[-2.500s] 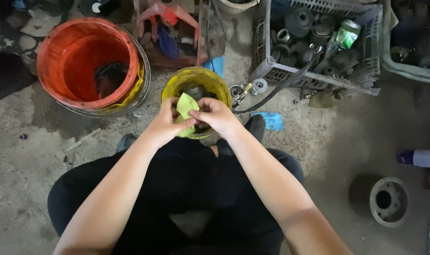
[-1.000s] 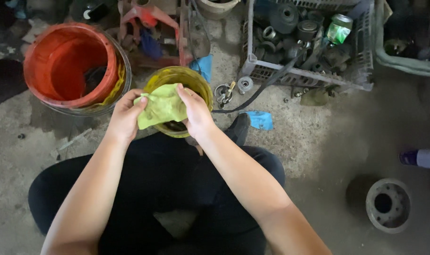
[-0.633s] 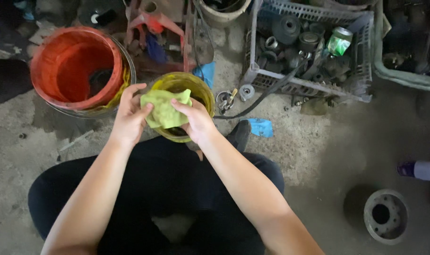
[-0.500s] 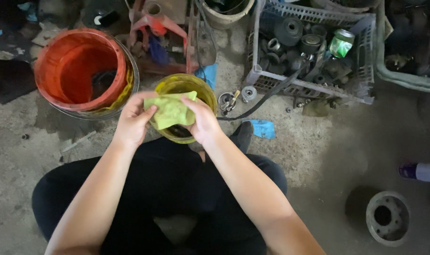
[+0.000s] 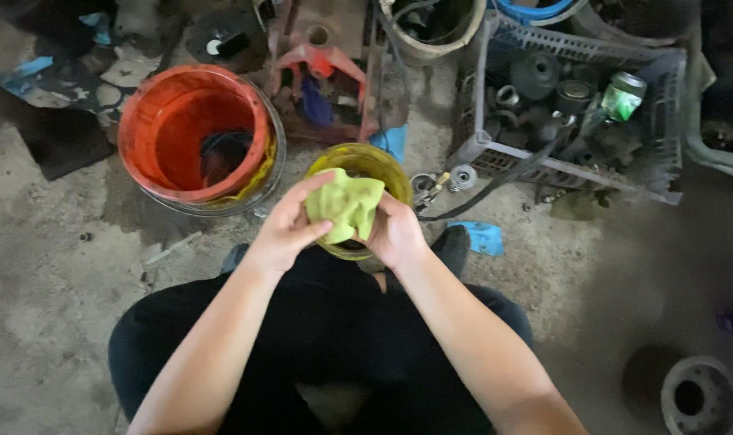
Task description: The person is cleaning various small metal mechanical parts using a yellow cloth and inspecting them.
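Here, in the middle of the frame, I see my left hand (image 5: 282,234) and my right hand (image 5: 395,234) both clenched on a crumpled green cloth (image 5: 346,205), just above a small yellow bucket (image 5: 374,161). An orange bucket (image 5: 169,121) stands at the upper left, a grey crate (image 5: 560,165) of metal parts at the upper right.

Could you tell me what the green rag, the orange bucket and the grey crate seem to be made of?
Green rag: soft cloth, crumpled and matte. Orange bucket: probably plastic, smooth with a dull sheen. Grey crate: probably moulded plastic, lattice walls, grimy.
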